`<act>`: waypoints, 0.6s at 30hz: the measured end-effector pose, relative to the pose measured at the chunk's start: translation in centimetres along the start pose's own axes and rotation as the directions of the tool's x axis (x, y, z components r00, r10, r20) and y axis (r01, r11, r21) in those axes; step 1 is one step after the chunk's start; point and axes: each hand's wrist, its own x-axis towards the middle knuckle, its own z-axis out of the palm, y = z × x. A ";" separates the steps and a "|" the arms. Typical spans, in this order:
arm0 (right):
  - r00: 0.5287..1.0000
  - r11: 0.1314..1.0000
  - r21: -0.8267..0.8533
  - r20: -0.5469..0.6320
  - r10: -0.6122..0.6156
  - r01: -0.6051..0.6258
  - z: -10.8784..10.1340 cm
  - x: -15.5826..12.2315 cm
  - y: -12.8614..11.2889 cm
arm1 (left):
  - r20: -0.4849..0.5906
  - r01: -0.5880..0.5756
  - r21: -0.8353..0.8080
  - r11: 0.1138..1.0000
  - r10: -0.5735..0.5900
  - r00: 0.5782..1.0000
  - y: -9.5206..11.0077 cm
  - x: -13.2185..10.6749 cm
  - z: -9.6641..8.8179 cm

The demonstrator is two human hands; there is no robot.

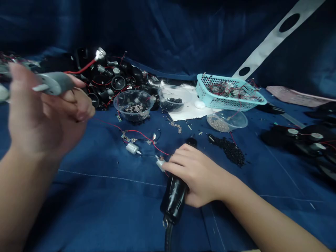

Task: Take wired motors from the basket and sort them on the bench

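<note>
Left hand (pixel 44 115) is up at the left, blurred, its grip closed round a grey motor (pixel 54 83) whose red lead (pixel 81 68) runs back to the pile of black parts (pixel 112 80). Right hand (pixel 196 175) grip wraps the black driver (pixel 174 199) lying on the blue-clothed counter (pixel 105 196), fingertips touching a small motor (pixel 160 163). I'd leave slack in that lead and lift the driver clear of the loose motor (pixel 132 148); clear bowls (pixel 133 105), teal basket (pixel 228 92) and black grit heap (pixel 231 150) crowd the far side.
</note>
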 end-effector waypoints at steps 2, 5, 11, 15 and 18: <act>1.000 1.000 -0.004 -0.011 -0.014 0.014 0.0 -0.1 0.1 | 0.059 -0.034 0.060 0.998 0.031 0.998 -0.8 -0.5 1.1; 1.000 1.000 -0.009 -0.014 -0.019 0.019 0.0 -0.1 0.2 | 0.089 0.085 0.026 0.996 -0.087 0.992 -2.8 -1.1 1.5; 1.000 1.000 -0.006 -0.003 -0.010 0.010 0.2 -0.2 0.2 | 0.038 0.144 -0.074 0.987 -0.141 0.989 -5.1 -0.8 1.1; 1.000 1.000 0.010 -0.002 0.000 0.000 0.3 -0.2 0.2 | -0.137 0.114 -0.156 0.981 -0.135 0.981 -4.3 0.2 1.1; 1.000 1.000 0.011 -0.005 0.007 -0.007 0.3 -0.1 0.1 | -0.210 0.111 -0.237 0.965 -0.162 0.964 -3.1 0.5 0.9</act>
